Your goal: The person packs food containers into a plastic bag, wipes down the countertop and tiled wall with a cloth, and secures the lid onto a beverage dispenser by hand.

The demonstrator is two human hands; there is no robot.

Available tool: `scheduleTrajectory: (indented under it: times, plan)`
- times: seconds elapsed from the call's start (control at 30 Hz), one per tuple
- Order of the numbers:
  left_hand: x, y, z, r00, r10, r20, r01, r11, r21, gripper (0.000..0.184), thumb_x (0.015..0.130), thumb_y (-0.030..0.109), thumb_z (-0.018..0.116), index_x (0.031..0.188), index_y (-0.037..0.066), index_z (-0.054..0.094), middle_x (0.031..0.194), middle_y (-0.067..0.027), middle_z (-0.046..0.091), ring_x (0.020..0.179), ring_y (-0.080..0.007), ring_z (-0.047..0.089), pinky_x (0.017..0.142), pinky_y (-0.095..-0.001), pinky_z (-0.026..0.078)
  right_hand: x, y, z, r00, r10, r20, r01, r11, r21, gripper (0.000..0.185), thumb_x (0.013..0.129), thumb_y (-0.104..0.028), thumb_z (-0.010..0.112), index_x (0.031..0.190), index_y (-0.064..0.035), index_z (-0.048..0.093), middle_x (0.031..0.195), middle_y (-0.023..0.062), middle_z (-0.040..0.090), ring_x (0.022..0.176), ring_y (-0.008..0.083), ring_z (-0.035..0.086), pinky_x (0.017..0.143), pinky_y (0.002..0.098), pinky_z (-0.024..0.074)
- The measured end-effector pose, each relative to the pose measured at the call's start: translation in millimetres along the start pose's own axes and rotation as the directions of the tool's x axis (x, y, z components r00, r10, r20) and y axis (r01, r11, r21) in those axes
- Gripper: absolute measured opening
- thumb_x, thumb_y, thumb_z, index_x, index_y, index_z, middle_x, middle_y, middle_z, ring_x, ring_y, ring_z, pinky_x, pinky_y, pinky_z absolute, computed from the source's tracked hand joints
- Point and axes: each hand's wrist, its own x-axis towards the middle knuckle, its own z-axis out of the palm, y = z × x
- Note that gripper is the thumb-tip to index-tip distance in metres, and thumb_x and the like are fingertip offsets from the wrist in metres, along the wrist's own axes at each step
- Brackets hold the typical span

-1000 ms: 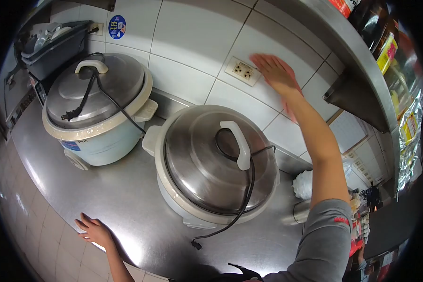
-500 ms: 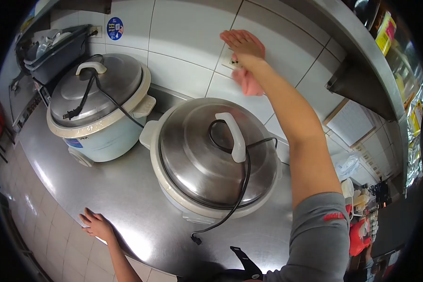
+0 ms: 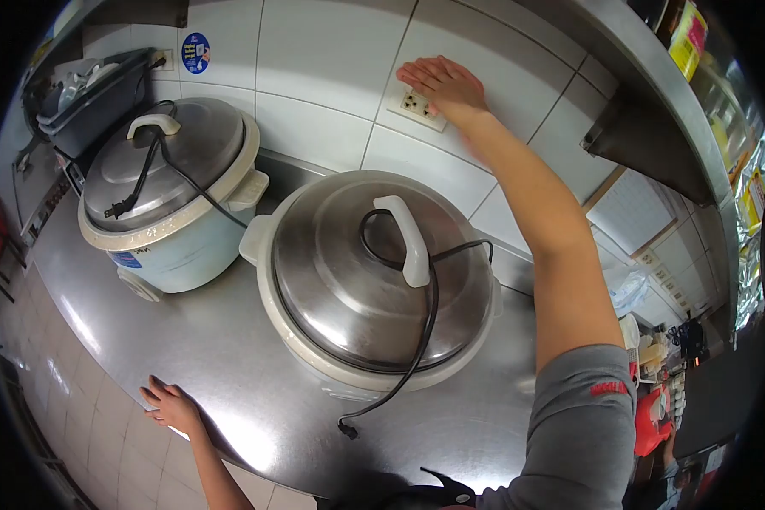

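My right hand (image 3: 447, 92) is raised against the white wall tiles, fingers laid flat over a pink cloth (image 3: 478, 78). Most of the cloth is hidden beneath my palm. Just below the hand, a wall socket (image 3: 418, 107) shows. At the near edge of the steel counter (image 3: 204, 348), my left hand (image 3: 173, 408) rests with its fingers apart, holding nothing. Between my arms stands a large rice cooker (image 3: 378, 280), its metal lid closed and its black cord (image 3: 425, 340) draped over the lid handle, plug on the counter.
A second rice cooker (image 3: 183, 183) stands at the back left, cord across its lid. Behind it is a grey bin (image 3: 93, 106) holding items. A metal shelf (image 3: 697, 110) overhangs on the right, with a clipboard of paper (image 3: 633, 208) on the wall below.
My right hand has shifted slightly down and right across the tiles. The hanging part of the pink cloth no longer shows, and more of the socket does. My left hand stays put.
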Motion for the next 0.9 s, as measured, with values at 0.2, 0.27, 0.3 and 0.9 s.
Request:
scheduleTrajectory:
  times: [0.2, 0.27, 0.3, 0.9]
  plan:
    - [0, 1, 6, 1.0, -0.017, 0.006, 0.017, 0.999, 0.034, 0.043, 0.095, 0.029, 0.038, 0.138, 0.029, 0.04, 0.152, -0.0018, 0.03, 0.125, -0.0549, 0.036, 0.1, -0.059, 0.033, -111, 29, 3, 0.999, 0.014, 0.046, -0.018, 0.996, 0.093, 0.076, 0.076, -0.007, 0.056, 0.146, -0.0186, 0.031, 0.15, -0.0011, 0.033, 0.137, 0.0195, 0.032, 0.116, 0.0352, 0.0211]
    - [1, 2, 10, 1.0, -0.028, -0.011, 0.029, 0.998, 0.057, 0.043, 0.095, 0.029, 0.038, 0.138, 0.029, 0.039, 0.152, -0.0015, 0.03, 0.123, -0.0544, 0.038, 0.1, -0.0599, 0.033, -146, 32, -6, 0.972, 0.038, 0.232, -0.031, 0.999, -0.033, 0.07, 0.082, -0.013, 0.05, 0.148, -0.0156, 0.028, 0.15, 0.0036, 0.033, 0.137, 0.0197, 0.033, 0.114, 0.0378, 0.0241]
    - [1, 4, 10, 1.0, -0.022, -0.01, 0.022, 0.999, 0.046, 0.043, 0.095, 0.029, 0.038, 0.138, 0.029, 0.039, 0.152, -0.0015, 0.03, 0.123, -0.0544, 0.038, 0.1, -0.0599, 0.033, -147, 38, -7, 0.971, 0.046, 0.236, -0.037, 0.998, -0.043, 0.07, 0.082, -0.013, 0.05, 0.148, -0.0156, 0.028, 0.15, 0.0036, 0.033, 0.137, 0.0197, 0.033, 0.114, 0.0378, 0.0241]
    - [11, -12, 28, 1.0, -0.016, -0.006, 0.016, 0.996, 0.09, 0.042, 0.096, 0.037, 0.037, 0.138, 0.033, 0.038, 0.15, 0.0011, 0.031, 0.121, -0.052, 0.041, 0.098, -0.0604, 0.035, -226, -68, 92, 0.998, 0.036, 0.056, -0.053, 0.935, 0.35, 0.076, 0.075, -0.015, 0.064, 0.144, -0.0086, 0.032, 0.144, 0.0102, 0.039, 0.139, 0.0262, 0.028, 0.116, 0.0394, 0.0185]
